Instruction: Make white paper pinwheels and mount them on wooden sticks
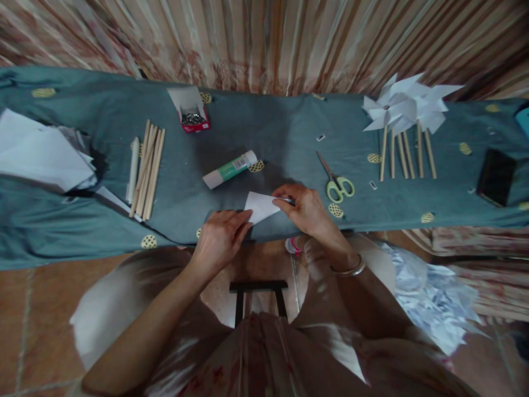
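Note:
A small piece of folded white paper (261, 208) is held between my two hands at the table's near edge. My left hand (221, 234) pinches its left corner between thumb and fingers. My right hand (303, 208) grips the right corner; a small dark item, perhaps a pen, shows at its fingers, too little to name surely. Just beyond the paper lies a green and white glue stick (230, 170). Scissors with light green handles (334, 179) lie right of my right hand, blades pointing away.
Wooden sticks (149, 171) and a white paper stack (41, 151) lie left. A red box of metal pins (194, 118) stands open at the back. Paper pinwheels on sticks (407, 107) and a dark phone-like object (496, 176) lie right. Crumpled paper (438, 298) is below the table.

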`<state>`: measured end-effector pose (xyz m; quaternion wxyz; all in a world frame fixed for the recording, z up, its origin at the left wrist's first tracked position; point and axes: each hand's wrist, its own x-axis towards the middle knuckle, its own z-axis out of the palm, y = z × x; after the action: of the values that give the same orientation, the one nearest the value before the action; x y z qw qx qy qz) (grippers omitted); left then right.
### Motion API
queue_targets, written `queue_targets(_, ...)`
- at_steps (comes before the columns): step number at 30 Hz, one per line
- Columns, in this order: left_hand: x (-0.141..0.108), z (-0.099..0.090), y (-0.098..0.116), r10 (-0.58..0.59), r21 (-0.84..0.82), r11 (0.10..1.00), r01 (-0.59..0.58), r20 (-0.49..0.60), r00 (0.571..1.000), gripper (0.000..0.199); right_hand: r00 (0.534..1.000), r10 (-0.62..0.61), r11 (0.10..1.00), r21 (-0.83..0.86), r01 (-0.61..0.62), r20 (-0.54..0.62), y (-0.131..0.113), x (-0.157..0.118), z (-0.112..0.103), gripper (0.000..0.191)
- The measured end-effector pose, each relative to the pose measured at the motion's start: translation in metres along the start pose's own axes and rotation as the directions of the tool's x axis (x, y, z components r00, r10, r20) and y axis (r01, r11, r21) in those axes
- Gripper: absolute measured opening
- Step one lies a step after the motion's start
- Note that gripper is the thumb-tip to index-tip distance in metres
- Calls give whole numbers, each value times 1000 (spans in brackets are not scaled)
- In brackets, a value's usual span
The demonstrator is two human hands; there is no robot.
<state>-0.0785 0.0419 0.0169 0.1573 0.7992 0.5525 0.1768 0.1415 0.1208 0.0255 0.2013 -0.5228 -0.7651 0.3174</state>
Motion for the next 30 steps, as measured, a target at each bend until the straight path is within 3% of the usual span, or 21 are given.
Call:
queue_targets(22, 6, -3, 3, 104, 171, 981, -95, -42, 994, 37, 1000, 16, 997, -74, -15, 6, -3, 0, 1, 11)
queue_targets(27, 6, -2, 2, 124, 195, 975, -110, -62, 990, 37, 996, -67, 992, -114, 61, -52, -4, -4, 4, 12)
queue_targets(30, 7, -3, 3, 128, 212, 971, -113, -58, 990, 39, 983, -147, 981, -147, 130, -112, -5, -8, 11, 31)
